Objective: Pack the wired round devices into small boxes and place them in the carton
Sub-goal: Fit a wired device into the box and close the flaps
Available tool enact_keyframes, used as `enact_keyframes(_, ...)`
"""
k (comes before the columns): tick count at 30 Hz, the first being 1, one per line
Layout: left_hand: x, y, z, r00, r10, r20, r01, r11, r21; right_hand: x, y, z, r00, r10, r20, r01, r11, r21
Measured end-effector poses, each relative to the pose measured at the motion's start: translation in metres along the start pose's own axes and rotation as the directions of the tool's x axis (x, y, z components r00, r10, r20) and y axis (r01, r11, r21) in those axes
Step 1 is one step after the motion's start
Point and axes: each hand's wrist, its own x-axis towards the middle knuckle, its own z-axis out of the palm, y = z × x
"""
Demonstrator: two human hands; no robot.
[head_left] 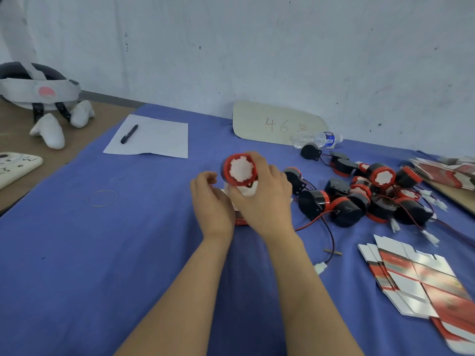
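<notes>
Head view: round device (240, 173) over small box (241, 220)

The round device is gripped by the fingers of the right hand (264, 204), just above the small box on the blue surface (102, 253). The left hand (210, 204) is curled against the small box; its hold cannot be told.

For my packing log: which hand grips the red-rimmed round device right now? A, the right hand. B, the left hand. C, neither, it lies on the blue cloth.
A: the right hand grips the red-rimmed round device, raised off the blue cloth.
</notes>
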Motion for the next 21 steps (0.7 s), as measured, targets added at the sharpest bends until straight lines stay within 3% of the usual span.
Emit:
enact_keyframes(3,0.001,-0.002,0.001,0.997,-0.065,-0.039,0.065,0.998,-0.001,0.003,0.025,-0.01,0.935,0.164,0.313,-0.116,0.979,-0.166)
enact_keyframes(5,0.002,-0.003,0.001,0.99,-0.138,-0.029,0.137,0.99,-0.026,0.003,0.03,-0.011,0.9,0.185,0.394,-0.132,0.979,-0.156)
enact_keyframes(11,0.008,-0.007,0.0,0.94,-0.342,-0.011,0.336,0.929,-0.156,0.002,0.029,0.004,0.94,0.169,0.295,-0.141,0.984,-0.112)
enact_keyframes(17,0.005,-0.008,0.002,0.961,-0.261,0.092,0.271,0.957,-0.107,0.002,0.026,0.01,0.977,0.185,0.107,-0.159,0.962,-0.22)
enact_keyframes(21,0.003,-0.006,0.003,0.957,-0.24,0.164,0.254,0.965,-0.069,0.002,0.025,0.013,0.968,0.231,0.1,-0.215,0.965,-0.148)
